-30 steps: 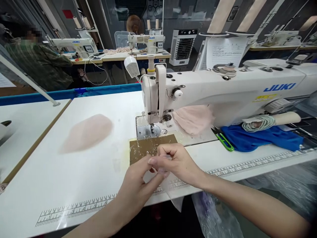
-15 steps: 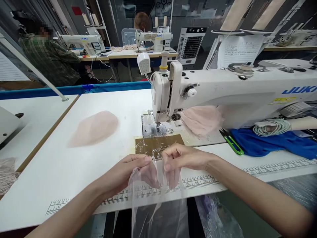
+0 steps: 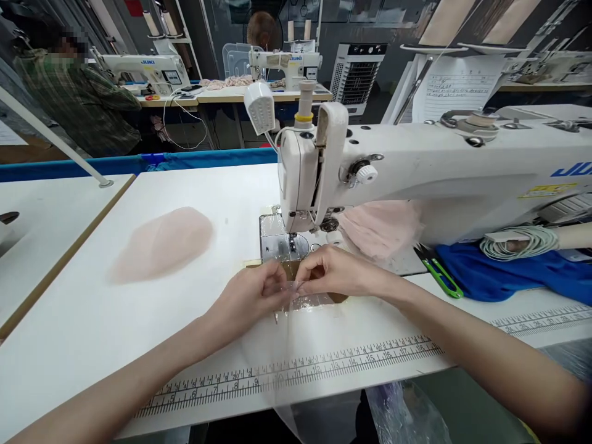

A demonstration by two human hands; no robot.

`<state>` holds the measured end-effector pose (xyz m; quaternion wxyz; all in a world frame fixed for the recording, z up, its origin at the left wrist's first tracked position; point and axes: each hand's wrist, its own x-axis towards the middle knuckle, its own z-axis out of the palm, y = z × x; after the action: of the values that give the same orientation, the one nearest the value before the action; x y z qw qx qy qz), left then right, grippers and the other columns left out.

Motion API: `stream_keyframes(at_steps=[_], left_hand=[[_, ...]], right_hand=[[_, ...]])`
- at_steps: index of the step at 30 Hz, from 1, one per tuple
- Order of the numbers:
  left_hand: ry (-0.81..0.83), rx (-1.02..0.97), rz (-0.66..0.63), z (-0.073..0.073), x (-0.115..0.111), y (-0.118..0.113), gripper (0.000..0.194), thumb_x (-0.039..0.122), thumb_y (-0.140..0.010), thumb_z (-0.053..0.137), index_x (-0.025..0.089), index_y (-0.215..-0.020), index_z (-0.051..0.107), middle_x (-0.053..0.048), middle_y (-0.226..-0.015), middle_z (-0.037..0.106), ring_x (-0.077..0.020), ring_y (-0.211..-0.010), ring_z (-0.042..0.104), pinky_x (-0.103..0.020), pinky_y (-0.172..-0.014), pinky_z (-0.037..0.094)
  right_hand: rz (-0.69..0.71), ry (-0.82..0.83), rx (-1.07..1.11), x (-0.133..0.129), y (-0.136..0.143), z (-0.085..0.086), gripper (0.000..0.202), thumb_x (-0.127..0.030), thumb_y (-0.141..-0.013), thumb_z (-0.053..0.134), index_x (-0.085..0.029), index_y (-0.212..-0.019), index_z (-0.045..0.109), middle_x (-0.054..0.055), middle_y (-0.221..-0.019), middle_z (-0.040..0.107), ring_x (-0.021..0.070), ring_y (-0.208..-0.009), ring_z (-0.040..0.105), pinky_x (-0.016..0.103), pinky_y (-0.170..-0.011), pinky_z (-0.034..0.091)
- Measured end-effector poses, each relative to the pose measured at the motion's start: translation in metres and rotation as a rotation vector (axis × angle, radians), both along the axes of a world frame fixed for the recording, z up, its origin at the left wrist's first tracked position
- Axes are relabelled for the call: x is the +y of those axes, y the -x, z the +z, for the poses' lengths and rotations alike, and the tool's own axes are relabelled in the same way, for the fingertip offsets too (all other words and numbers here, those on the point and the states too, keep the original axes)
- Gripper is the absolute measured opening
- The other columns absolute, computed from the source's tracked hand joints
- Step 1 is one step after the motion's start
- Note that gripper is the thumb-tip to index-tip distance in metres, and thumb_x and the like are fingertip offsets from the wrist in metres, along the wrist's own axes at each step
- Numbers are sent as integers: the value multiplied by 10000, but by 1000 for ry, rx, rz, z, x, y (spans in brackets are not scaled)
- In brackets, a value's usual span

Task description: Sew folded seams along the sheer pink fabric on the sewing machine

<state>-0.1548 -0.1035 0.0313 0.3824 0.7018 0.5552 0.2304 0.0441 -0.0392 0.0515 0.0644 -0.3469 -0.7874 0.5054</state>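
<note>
My left hand (image 3: 259, 291) and my right hand (image 3: 333, 272) meet in front of the white sewing machine (image 3: 305, 166). Both are closed, pinching the top edge of a sheer, see-through fabric (image 3: 280, 354). From my fingertips the fabric hangs toward me, over the table's front edge. Just beyond my hands are the metal needle plate (image 3: 272, 237) and the presser foot (image 3: 292, 242). A brown patch (image 3: 292, 269) on the table is partly covered by my hands.
A pale pink fabric piece (image 3: 164, 243) lies on the left of the white table (image 3: 185, 333); more pink fabric (image 3: 382, 228) sits under the machine arm. Green thread snips (image 3: 441, 274) and blue cloth (image 3: 490, 271) lie right. A person (image 3: 74, 98) sits behind at left.
Both hands have moved forward toward the needle plate and drawn together, carrying the sheer fabric along. The view has shifted slightly.
</note>
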Motion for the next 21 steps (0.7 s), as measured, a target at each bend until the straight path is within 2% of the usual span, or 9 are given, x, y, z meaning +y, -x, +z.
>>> stream_keyframes(at_steps=[3, 7, 10, 15, 21], left_hand=[[-109, 136, -51, -3, 4, 1, 144, 309, -837, 597, 213, -765, 519, 82, -530, 451, -107, -491, 456, -219, -474, 320], [-197, 169, -58, -9, 3, 0, 128, 286, -903, 507, 221, -873, 614, 35, -653, 636, -131, -552, 568, -242, -505, 395], [-227, 124, -41, -14, 1, 0, 185, 259, -924, 475, 239, -982, 650, 14, -784, 716, -139, -627, 631, -255, -559, 460], [-331, 94, -12, -18, -2, 3, 210, 234, -929, 452, 234, -969, 658, 29, -775, 731, -111, -570, 625, -230, -530, 469], [-426, 104, 9, -20, -5, 4, 195, 239, -936, 447, 222, -929, 641, 51, -625, 672, -83, -444, 536, -195, -444, 409]], right_hand=[[-44, -165, -37, -3, -1, -1, 89, -220, -808, 652, -218, -772, 734, -32, -665, 660, 45, -448, 474, 179, -417, 306], [-131, -143, 36, -11, -1, -12, 119, -215, -854, 589, -204, -810, 698, -45, -595, 630, 56, -377, 499, 187, -404, 362], [-192, -114, 143, -17, 0, -20, 123, -251, -880, 569, -195, -826, 664, -35, -590, 624, 97, -472, 594, 206, -468, 451], [-233, -255, 193, -21, 3, -20, 85, -217, -872, 579, -193, -798, 613, -18, -675, 630, 112, -597, 586, 229, -543, 452], [-203, -364, 231, -22, 2, -21, 44, -225, -883, 560, -211, -919, 581, -34, -690, 602, 105, -619, 564, 222, -554, 433]])
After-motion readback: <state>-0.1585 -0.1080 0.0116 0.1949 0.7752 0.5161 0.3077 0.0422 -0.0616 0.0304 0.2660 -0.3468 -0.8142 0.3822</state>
